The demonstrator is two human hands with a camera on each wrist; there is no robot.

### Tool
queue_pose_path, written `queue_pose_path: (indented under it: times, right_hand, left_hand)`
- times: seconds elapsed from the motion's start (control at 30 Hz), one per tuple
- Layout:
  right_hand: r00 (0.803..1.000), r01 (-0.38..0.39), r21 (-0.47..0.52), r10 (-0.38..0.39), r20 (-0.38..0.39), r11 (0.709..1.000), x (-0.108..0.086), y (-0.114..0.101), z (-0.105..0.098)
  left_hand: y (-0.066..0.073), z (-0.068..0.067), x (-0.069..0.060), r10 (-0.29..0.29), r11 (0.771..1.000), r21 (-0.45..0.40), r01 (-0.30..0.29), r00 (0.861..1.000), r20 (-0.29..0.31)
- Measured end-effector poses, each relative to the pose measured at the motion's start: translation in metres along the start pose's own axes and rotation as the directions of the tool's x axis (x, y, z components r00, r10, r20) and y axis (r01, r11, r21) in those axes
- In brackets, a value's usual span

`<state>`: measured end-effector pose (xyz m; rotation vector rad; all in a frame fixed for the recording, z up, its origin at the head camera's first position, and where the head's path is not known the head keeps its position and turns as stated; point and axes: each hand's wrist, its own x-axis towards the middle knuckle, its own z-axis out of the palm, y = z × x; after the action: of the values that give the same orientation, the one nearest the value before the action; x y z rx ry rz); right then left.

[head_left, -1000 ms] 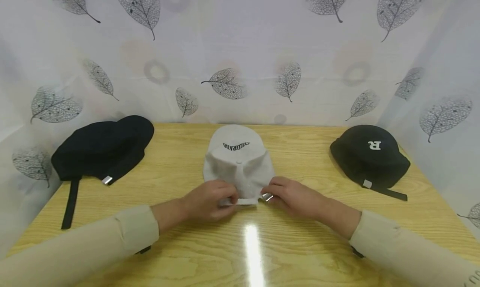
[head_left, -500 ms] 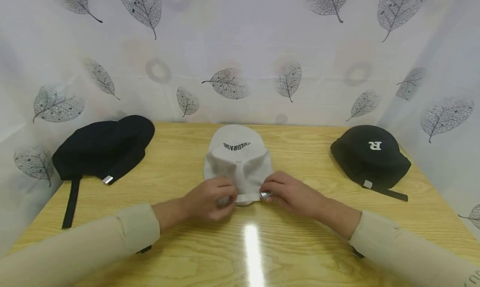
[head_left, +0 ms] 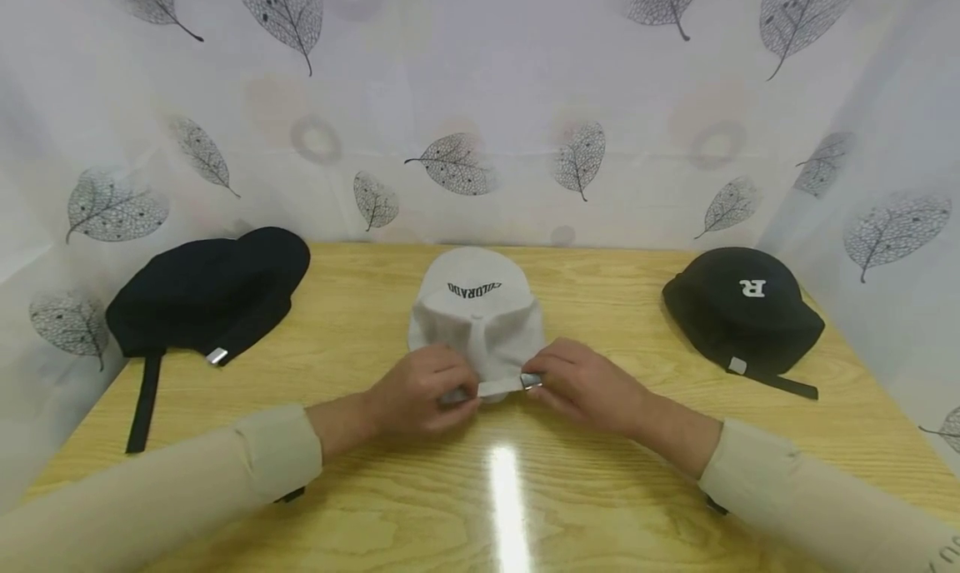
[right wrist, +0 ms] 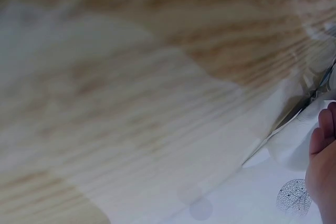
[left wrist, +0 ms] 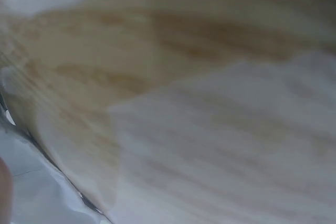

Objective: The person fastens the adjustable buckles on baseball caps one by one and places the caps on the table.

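At my far left a black cap (head_left: pixel 206 294) lies on the wooden table (head_left: pixel 360 490), its loose strap (head_left: pixel 145 402) hanging toward me and a small metal buckle (head_left: pixel 217 356) on its near edge. It sits well apart from my hands.

In the middle, my left hand (head_left: pixel 423 390) has thumb and fingers pinched together on the back edge of the light grey cap (head_left: pixel 480 302), covering the left end of its closure strap (head_left: pixel 498 386). The cap rests centrally near the far side, its COLORADO lettering (head_left: pixel 474 291) facing up. My right hand (head_left: pixel 585 386) pinches the silver clasp (head_left: pixel 531 381) at that strap's right end. A bright streak of glare (head_left: pixel 507 506) lies on the wood just nearer to me.

To the right, well clear of my fingers, is another black cap with a white R (head_left: pixel 738 311), its tail strap (head_left: pixel 783 384) reaching out rightward. Behind all three, a leaf-printed curtain (head_left: pixel 510 82) walls off the far edge and wraps round both sides.
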<state>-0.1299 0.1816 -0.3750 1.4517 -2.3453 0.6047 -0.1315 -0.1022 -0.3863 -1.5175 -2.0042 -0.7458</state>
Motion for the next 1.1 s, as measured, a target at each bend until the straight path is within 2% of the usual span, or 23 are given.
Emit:
queue_pose_path:
  times: [0.17,0.37,1.1]
  right_hand:
    - [0.998,0.029,-0.015,-0.029,-0.054,0.999,0.0016,0.0004,0.0003]
    - [0.998,0.028,-0.019,-0.029,-0.062,0.999,0.0014,0.0002,0.0005]
    - [0.997,0.006,-0.036,-0.009,-0.081,0.999,0.0017,-0.002,0.0006]
  left_hand:
    - [-0.0009,0.0007,0.0008,0.014,0.999,0.038,-0.012,0.999,-0.034]
    - [-0.0014,0.0026,0.0011,0.034,0.999,0.039,-0.031,0.997,-0.066]
    - [0.0001,0.0031,0.0022,0.034,0.998,0.046,-0.032,0.999,-0.04]
